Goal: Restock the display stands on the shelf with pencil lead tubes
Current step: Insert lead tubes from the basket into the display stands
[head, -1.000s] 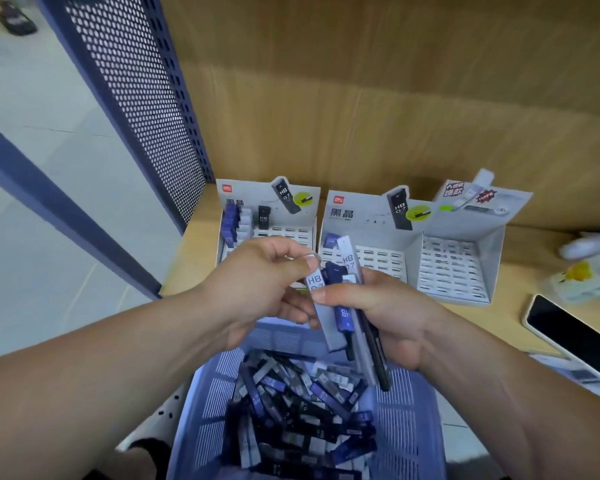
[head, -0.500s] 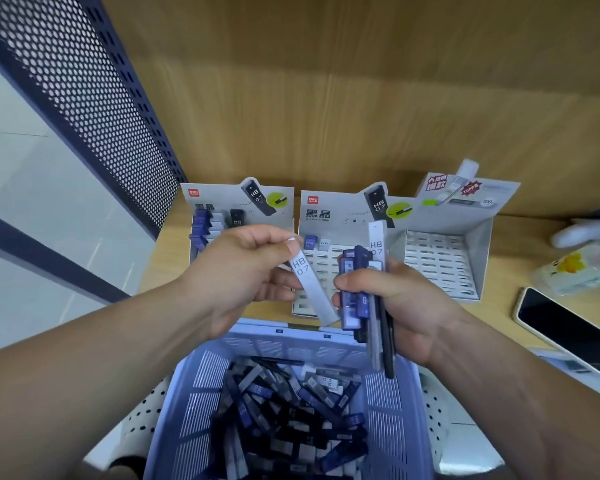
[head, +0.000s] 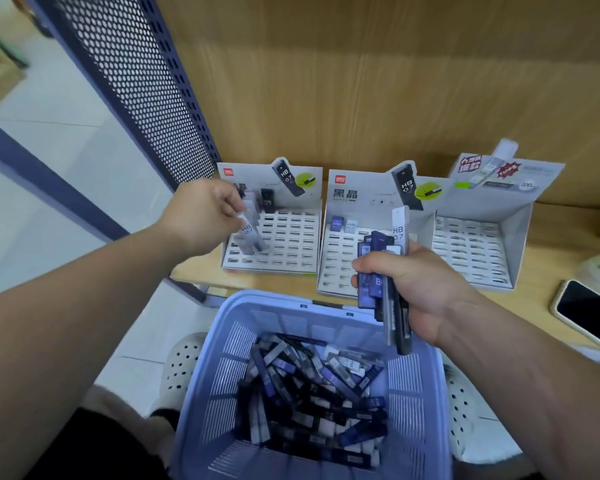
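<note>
White HB tube (head: 250,233) pinched in L hand (head: 201,216) over left stand (head: 291,237), R hand (head: 423,289) gripping tube bundle (head: 371,275) above basket (head: 278,300).

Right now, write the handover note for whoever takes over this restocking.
Left hand pinches one white HB 0.7 tube over the left stand.
Right hand grips a bundle of tubes above the basket.
Done: a few tubes stand at the left stand's back-left; two in the middle stand.
Left: most slots in both, all of the right stand, which shows no tubes; loose tubes fill the basket.
</note>
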`<state>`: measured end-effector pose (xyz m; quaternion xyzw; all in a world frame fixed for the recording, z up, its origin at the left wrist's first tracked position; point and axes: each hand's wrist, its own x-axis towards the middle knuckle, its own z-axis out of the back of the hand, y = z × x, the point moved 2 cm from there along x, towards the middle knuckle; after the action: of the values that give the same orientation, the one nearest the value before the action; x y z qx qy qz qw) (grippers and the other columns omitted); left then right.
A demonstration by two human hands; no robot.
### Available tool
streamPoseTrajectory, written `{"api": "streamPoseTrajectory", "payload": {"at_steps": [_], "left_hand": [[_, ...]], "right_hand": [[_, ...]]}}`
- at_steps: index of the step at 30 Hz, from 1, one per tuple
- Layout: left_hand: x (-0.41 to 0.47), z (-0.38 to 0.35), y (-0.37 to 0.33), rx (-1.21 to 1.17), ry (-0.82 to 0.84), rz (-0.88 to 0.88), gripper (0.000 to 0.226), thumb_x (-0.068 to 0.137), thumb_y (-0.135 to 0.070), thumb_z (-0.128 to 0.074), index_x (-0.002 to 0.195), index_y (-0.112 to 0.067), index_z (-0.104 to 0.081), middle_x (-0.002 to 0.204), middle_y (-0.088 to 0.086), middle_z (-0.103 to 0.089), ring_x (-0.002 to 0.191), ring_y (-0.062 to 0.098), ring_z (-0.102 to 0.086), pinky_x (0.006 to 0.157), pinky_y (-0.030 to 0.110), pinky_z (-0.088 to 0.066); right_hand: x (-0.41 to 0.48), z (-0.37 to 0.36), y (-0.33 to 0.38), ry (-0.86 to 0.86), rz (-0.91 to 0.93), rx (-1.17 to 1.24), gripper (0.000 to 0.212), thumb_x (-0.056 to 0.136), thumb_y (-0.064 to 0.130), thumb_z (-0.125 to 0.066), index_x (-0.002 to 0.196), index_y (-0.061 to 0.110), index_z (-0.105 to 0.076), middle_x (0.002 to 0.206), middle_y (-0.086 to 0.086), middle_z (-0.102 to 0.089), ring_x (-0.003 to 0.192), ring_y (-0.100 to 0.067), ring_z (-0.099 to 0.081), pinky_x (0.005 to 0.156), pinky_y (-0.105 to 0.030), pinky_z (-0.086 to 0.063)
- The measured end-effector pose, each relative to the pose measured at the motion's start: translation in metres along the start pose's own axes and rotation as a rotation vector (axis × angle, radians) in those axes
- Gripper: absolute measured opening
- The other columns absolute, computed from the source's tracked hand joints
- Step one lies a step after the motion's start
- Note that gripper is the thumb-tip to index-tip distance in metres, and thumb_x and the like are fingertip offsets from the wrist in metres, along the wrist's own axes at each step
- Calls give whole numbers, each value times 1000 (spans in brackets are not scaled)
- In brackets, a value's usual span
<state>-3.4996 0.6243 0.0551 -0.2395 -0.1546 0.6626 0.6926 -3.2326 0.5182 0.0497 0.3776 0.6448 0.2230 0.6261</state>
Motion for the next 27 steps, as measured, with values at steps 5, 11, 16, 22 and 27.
{"api": "streamPoseTrajectory", "payload": {"at_steps": [5,11,16,22,27], "left_hand": [[-3,-12,26,175,73,-162,13,77,-5,-78,78,-18,-76,72,-11,-65,66,7,-58,58,3,-31],[-4,-26,49,263,45,-270,20,74,-4,-74,64,-20,-66,67,-4,-62,67,23,-57,60,27,-38],[1,-33,56,252,-6,-314,11,79,-6,-74,78,-16,-78,76,2,-63,73,27,-61,67,36,-50],[-1,-43,59,345,-89,-414,9,80,-6,-72,76,-11,-78,78,9,-61,64,31,-60,55,40,-52],[-2,-49,65,385,-97,-372,7,79,-6,-73,75,-11,-75,78,7,-61,63,30,-60,53,39,-52]], "right_hand": [[4,-12,-4,-31,21,-52,35,74,6,-82,103,13,-64,74,-6,-74,63,-22,-68,57,-29,-50],[9,-22,-5,-11,25,-83,33,75,4,-81,104,12,-66,81,-10,-76,70,-25,-72,54,-31,-54],[16,-28,-5,2,16,-78,27,77,5,-80,98,14,-65,81,-12,-73,70,-27,-67,52,-29,-50],[19,-35,-4,38,3,6,31,77,2,-79,104,9,-66,72,-9,-71,63,-24,-67,60,-35,-55],[20,-38,-2,60,4,42,29,78,0,-78,103,10,-65,70,-5,-73,65,-19,-71,56,-32,-57]]}}
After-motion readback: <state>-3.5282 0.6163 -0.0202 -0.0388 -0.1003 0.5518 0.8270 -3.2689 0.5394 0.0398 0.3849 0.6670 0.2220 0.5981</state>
